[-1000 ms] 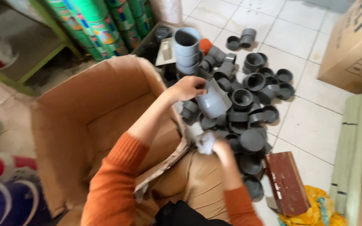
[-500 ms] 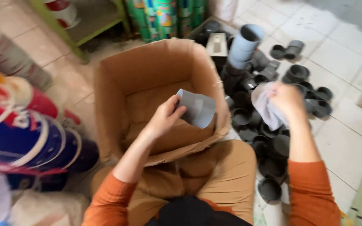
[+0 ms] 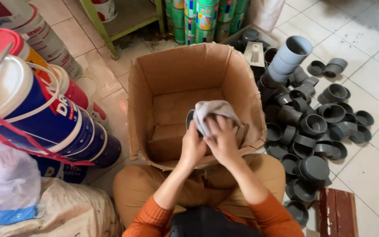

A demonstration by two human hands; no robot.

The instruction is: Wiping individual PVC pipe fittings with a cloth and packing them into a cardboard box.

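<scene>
- Both hands are held close together over the open cardboard box (image 3: pixel 172 83), low in the middle of the head view, with the forearms reaching forward from orange sleeves (image 3: pixel 277 219).
- The left hand (image 3: pixel 192 147) is closed around the lower side of a grey pipe fitting (image 3: pixel 191 119), of which only a dark curved edge is seen.
- The right hand (image 3: pixel 223 139) is pressed on a grey cloth (image 3: pixel 211 112), its fingers bent and spread over the fabric, so that the cloth is gripped against the fitting.
- The cloth is draped over the top of the fitting and most of it is hidden.
- The fitting is held above the box's floor, near the front wall of the box and just beyond the knees.
- A heap of grey pipe fittings (image 3: pixel 312 127) is spread on the tiled floor (image 3: pixel 373 175) just to the right of the box.
- Large paint buckets (image 3: pixel 36 109) are stacked to the left of the box.
</scene>
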